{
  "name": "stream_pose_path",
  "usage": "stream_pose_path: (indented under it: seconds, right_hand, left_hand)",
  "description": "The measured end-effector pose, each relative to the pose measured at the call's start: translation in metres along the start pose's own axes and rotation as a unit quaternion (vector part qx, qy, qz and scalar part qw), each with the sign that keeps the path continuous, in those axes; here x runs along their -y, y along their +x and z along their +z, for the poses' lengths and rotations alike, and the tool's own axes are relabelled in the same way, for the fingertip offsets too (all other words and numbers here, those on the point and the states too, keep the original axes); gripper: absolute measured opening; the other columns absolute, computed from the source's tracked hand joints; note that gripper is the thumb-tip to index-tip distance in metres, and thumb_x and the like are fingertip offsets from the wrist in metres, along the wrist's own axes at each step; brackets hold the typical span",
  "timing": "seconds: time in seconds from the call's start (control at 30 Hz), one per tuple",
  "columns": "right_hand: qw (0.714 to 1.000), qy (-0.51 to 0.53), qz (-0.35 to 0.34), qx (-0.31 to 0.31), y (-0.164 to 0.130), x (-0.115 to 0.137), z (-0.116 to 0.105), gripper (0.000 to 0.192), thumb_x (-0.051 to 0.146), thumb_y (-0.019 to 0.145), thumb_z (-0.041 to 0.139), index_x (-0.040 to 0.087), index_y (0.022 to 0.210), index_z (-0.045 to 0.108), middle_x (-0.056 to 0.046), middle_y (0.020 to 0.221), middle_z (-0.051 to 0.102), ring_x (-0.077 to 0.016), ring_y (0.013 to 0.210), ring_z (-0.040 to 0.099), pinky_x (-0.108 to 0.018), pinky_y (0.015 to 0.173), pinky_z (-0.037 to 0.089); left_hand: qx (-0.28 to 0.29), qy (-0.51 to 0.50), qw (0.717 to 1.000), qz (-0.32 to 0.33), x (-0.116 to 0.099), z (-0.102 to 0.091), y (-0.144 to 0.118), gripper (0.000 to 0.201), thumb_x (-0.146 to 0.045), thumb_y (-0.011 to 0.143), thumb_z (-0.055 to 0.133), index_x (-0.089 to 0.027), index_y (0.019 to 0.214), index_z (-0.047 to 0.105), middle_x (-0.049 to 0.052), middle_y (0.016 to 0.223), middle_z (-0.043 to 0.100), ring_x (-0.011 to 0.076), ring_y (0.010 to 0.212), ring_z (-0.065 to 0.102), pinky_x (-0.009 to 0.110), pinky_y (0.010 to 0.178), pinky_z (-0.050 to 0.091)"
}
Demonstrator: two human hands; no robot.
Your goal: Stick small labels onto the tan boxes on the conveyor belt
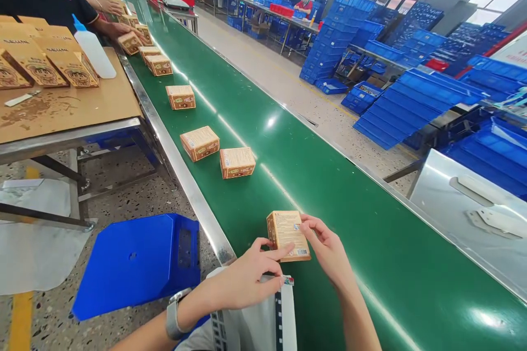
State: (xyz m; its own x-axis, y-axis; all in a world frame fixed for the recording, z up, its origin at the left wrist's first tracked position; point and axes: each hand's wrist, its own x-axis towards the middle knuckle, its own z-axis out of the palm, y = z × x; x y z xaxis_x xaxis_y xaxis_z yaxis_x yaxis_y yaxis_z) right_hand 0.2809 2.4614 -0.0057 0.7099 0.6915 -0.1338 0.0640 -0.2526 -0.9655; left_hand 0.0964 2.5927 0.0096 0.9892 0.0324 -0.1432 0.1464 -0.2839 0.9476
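Observation:
A small tan and brown carton (284, 230) lies on the green conveyor belt in front of me, its printed face up with a barcode at the near corner. My right hand (327, 249) grips its right side, the thumb beside a small shiny sticker (297, 227) on the top face. Across the carton's left part reaches the index finger of my left hand (257, 277). That hand's thumb and middle finger close at the end of a white sticker strip (284, 312) with dark square marks, where a small colourful sticker (289, 281) shows.
Several similar cartons (237, 162) sit farther up the belt (329, 197). At the left, a co-worker's hand (123, 32) touches one, near a table (111, 98) with upright boxes and a white bottle (94, 49). A blue stool (135, 263) stands left; blue crates (337, 33) are stacked right.

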Motion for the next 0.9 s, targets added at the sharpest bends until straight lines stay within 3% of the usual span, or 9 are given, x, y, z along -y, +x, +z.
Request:
stream_pose_path:
  seconds: [0.2, 0.47, 0.63, 0.77, 0.9]
  right_hand:
    - [0.999, -0.032, 0.018, -0.015, -0.01, -0.002, -0.006, 0.039, 0.06, 0.081, 0.067, 0.021, 0.08, 0.064, -0.01, 0.118, 0.066, -0.0257, 0.091, 0.067, -0.033, 0.068, 0.055]
    - [0.995, -0.063, 0.028, -0.07, -0.025, -0.009, -0.01, 0.038, 0.057, 0.077, 0.07, 0.021, 0.074, 0.061, -0.011, 0.111, 0.07, -0.0268, 0.091, 0.069, -0.037, 0.076, 0.057]
    - [0.992, -0.007, 0.037, -0.119, -0.03, -0.025, -0.012, 0.041, 0.054, 0.072, 0.078, 0.023, 0.078, 0.051, -0.009, 0.1, 0.073, -0.025, 0.086, 0.071, -0.039, 0.078, 0.059]
    - [0.981, -0.011, 0.014, -0.191, -0.032, -0.033, -0.013, 0.041, 0.058, 0.078, 0.071, 0.025, 0.086, 0.05, -0.006, 0.085, 0.072, -0.0234, 0.08, 0.07, -0.037, 0.072, 0.058]
    - [0.984, -0.033, 0.01, -0.177, -0.035, -0.034, -0.015, 0.043, 0.061, 0.082, 0.065, 0.021, 0.096, 0.058, -0.008, 0.09, 0.073, -0.0246, 0.082, 0.07, -0.037, 0.072, 0.058]
  left_hand:
    - [0.017, 0.006, 1.0, 0.0, -0.012, 0.008, 0.001, 0.028, -0.025, 0.093, 0.052, -0.02, 0.068, 0.063, -0.007, 0.154, 0.046, 0.0313, 0.132, 0.036, 0.049, 0.102, 0.039]
    - [0.026, -0.005, 1.0, 0.009, -0.017, 0.022, 0.003, 0.037, -0.029, 0.094, 0.054, -0.019, 0.057, 0.05, -0.007, 0.149, 0.052, 0.0309, 0.126, 0.038, 0.048, 0.101, 0.039]
    - [0.048, 0.016, 0.999, 0.017, -0.023, 0.028, 0.004, 0.041, -0.026, 0.093, 0.052, -0.018, 0.054, 0.04, -0.009, 0.151, 0.049, 0.0305, 0.122, 0.04, 0.046, 0.097, 0.041]
    - [0.053, 0.031, 0.997, 0.04, -0.02, 0.035, 0.006, 0.038, -0.025, 0.092, 0.051, -0.018, 0.055, 0.047, -0.008, 0.15, 0.05, 0.0309, 0.118, 0.042, 0.047, 0.096, 0.042]
    - [0.053, 0.025, 0.996, 0.066, -0.012, 0.045, 0.009, 0.034, -0.028, 0.093, 0.051, -0.02, 0.061, 0.059, -0.005, 0.149, 0.052, 0.0318, 0.118, 0.041, 0.049, 0.098, 0.041]
